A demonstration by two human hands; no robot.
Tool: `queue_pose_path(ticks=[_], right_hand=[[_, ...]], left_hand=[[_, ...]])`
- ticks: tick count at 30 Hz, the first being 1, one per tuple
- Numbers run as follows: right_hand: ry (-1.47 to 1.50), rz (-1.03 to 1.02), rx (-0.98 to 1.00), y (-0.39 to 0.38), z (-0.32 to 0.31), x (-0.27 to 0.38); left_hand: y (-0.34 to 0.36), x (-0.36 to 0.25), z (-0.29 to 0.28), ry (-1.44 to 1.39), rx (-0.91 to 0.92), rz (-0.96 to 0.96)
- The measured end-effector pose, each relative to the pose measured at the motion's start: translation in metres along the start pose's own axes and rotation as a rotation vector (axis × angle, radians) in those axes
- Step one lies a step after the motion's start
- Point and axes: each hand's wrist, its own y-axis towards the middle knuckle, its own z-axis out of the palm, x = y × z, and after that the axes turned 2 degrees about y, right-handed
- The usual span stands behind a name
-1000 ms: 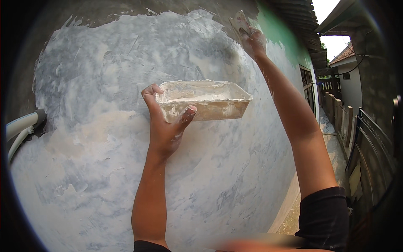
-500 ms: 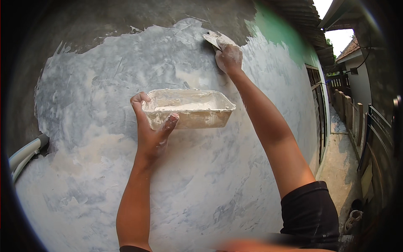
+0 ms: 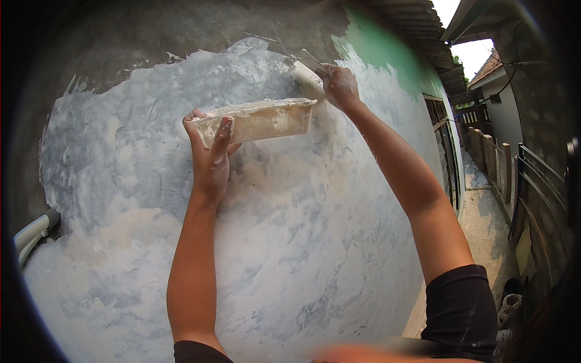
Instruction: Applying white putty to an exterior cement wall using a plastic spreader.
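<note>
My left hand (image 3: 212,160) grips the left end of a plastic tub (image 3: 272,123) smeared with whitish filler. Its thumb presses the near side and the tub is raised in front of the wall, tipped so that the inside is hardly visible. Up and to the right, my right hand (image 3: 341,88) is closed round a putty knife (image 3: 313,62), whose blade sits by the upper edge of the pale coat. A fresh cream patch of filler (image 3: 305,75) shows on the wall (image 3: 290,242) just below the blade. Dried filler marks both hands.
Bare dark grey wall (image 3: 151,30) borders the coat above, and green paint (image 3: 381,48) lies at the upper right. Pale pipes (image 3: 33,236) stick out at the left. A narrow concrete path (image 3: 484,224) with a metal railing (image 3: 541,181) runs along the right.
The tub has risen toward the wall's upper part and tilted, hiding its inside. My right hand has moved slightly right and down, the knife turning edge-on and a cream patch showing below it.
</note>
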Motion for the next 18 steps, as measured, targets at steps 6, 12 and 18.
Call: queue_pose_path(ticks=[6, 12, 18], right_hand=[[-0.166, 0.344, 0.084, 0.049, 0.019, -0.027], [-0.328, 0.401, 0.127, 0.055, 0.015, 0.027], [-0.239, -0.073, 0.271, 0.013, 0.002, 0.078]], left_hand=[[-0.002, -0.016, -0.011, 0.044, -0.04, -0.079], [0.001, -0.029, -0.015, 0.023, -0.066, 0.008], [0.008, -0.037, -0.017, 0.034, -0.078, 0.097]])
